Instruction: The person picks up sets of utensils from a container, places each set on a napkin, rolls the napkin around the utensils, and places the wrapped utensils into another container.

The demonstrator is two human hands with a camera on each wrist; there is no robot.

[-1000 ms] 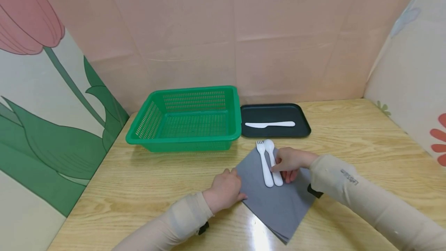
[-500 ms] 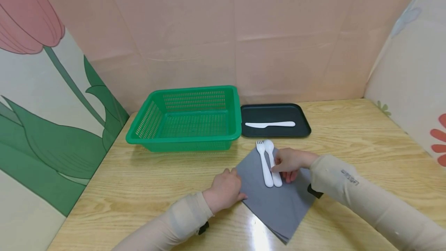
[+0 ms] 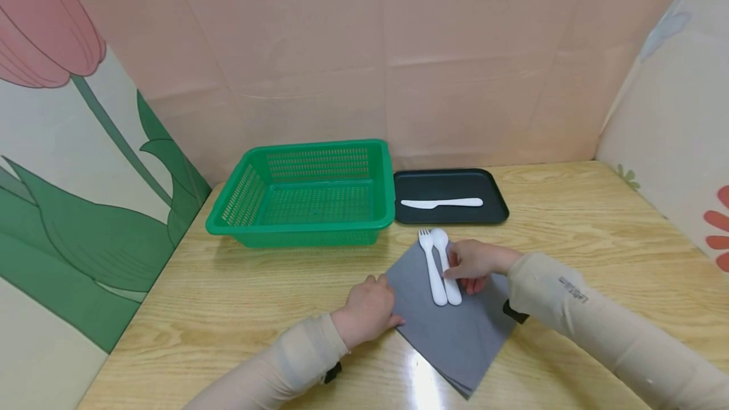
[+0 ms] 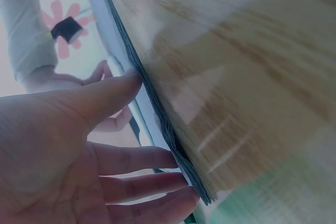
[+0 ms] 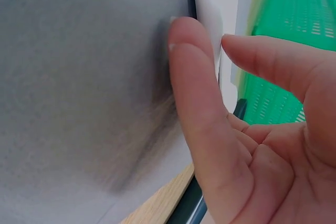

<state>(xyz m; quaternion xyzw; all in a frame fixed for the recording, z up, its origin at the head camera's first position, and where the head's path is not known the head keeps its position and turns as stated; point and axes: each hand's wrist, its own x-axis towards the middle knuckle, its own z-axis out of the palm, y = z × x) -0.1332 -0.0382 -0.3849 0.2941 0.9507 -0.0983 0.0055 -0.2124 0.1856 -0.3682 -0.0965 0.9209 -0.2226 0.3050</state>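
A folded grey napkin (image 3: 450, 334), layered at its edge, lies turned cornerwise on the table. On it a white fork (image 3: 432, 267) and a white spoon (image 3: 440, 240) lie side by side, heads toward the back. My right hand (image 3: 474, 262) pinches the spoon's handle between thumb and fingers; in the right wrist view the thumb (image 5: 268, 59) is on one side of the handle and the fingers on the other. At the napkin's left edge rests my left hand (image 3: 367, 310). Its extended fingers (image 4: 139, 161) and thumb touch the layered edge (image 4: 157, 106) in the left wrist view.
Behind the hands, a green plastic basket (image 3: 310, 229) stands at back left. Against its right side sits a black tray (image 3: 450, 215) bearing a white knife (image 3: 441, 203). A pink-covered wall (image 3: 381, 62) closes off the back of the wooden table (image 3: 273, 277).
The spoon's handle has shifted very slightly left, closer to the fork, with the right hand on it. Both hands otherwise stay where they were.
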